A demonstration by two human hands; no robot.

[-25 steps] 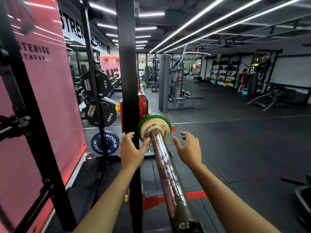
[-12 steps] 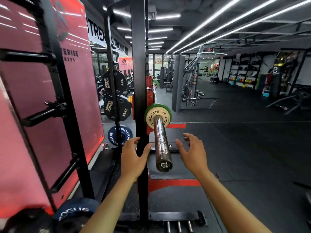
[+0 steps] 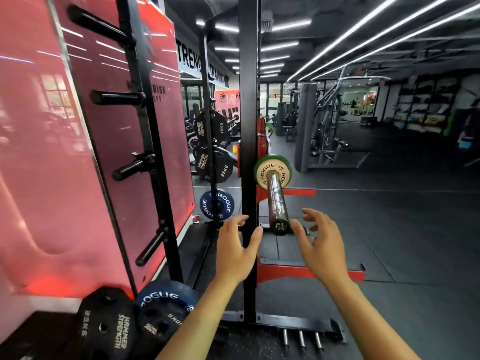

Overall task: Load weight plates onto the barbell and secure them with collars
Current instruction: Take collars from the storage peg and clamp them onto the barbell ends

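Room: open floor right of the bar; rack post close on its left.
Bar: free end between both hands, untouched; plate at its inner end.
Left hand: open, empty.
Right hand: open, empty.

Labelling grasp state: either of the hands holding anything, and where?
Nothing held. Left hand and right hand are open, either side of the barbell sleeve end, not touching it.
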